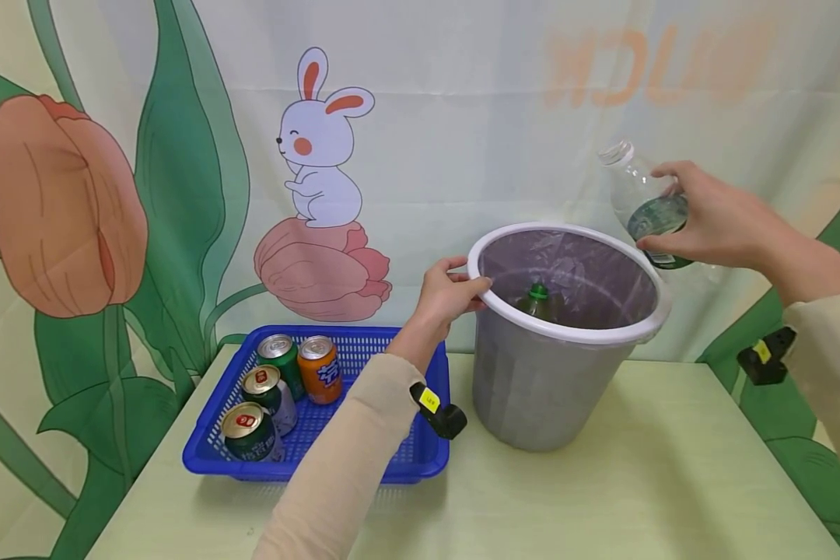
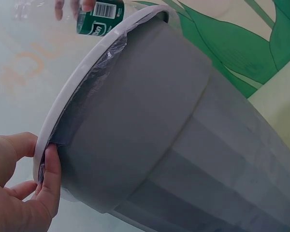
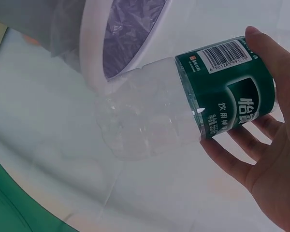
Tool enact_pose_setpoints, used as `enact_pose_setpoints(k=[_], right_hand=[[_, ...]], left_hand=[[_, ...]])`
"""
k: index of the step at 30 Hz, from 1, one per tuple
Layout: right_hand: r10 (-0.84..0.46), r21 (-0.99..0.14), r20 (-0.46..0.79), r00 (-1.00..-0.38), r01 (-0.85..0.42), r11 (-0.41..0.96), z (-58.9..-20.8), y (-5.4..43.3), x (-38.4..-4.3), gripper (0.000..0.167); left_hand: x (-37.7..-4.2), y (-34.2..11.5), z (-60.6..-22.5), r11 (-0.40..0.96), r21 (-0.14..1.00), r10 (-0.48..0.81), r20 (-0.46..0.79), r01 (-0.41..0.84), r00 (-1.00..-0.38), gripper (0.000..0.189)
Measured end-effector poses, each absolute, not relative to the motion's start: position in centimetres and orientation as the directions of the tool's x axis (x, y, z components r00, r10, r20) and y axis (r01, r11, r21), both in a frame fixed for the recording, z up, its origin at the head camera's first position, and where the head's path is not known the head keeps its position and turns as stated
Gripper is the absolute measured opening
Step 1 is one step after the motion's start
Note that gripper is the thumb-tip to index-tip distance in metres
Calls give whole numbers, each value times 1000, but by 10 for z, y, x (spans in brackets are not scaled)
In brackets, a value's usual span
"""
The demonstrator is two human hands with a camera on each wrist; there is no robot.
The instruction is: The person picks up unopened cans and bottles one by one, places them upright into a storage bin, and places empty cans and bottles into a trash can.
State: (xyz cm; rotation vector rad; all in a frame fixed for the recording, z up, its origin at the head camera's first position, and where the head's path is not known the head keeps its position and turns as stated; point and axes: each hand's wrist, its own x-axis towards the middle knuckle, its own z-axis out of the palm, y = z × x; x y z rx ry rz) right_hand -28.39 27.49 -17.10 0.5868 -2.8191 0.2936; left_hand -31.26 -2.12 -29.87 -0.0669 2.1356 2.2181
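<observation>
A grey trash can (image 1: 539,389) with a white rim and a plastic liner stands on the table, tipped toward the viewer. My left hand (image 1: 448,294) grips its rim at the left, thumb on one side and fingers on the other; the left wrist view shows the fingers (image 2: 51,174) at the liner's folded edge. Inside the can, a bottle with a green cap (image 1: 538,292) shows its top. Above the rim's right side, my right hand (image 1: 721,218) holds a clear plastic bottle (image 3: 145,111) round its green label, with its neck up and to the left in the head view.
Left of the can sits a blue plastic basket (image 1: 315,469) with several drink cans, among them an orange can (image 1: 320,372) and a green can (image 1: 278,359). A printed curtain (image 1: 434,140) with a rabbit and tulips hangs behind the light green table (image 1: 518,505).
</observation>
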Motion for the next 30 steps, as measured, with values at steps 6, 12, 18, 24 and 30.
enact_pose_setpoints(k=[6,12,18,24,30], right_hand=[[-378,-154,278,-883,-430,890,-164,262,-283,91],[-386,-151,275,-880,-436,887,-163,254,-283,90],[-387,-148,259,-885,-433,889,-164,248,-283,90],[-401,-156,267,-877,-449,880,-167,243,-285,89],[-409,-166,252,-877,-455,875,-170,238,-286,88]], left_hand=[[-312,-22,-297,-44,996,19,-75,-76,-997,58],[-311,-23,-297,-42,996,13,-72,-73,-997,58],[-310,-23,-297,-41,997,14,-71,-71,-997,57],[-310,-23,-298,-48,997,18,-66,-67,-998,57],[-310,-22,-298,-50,996,18,-67,-68,-998,57]])
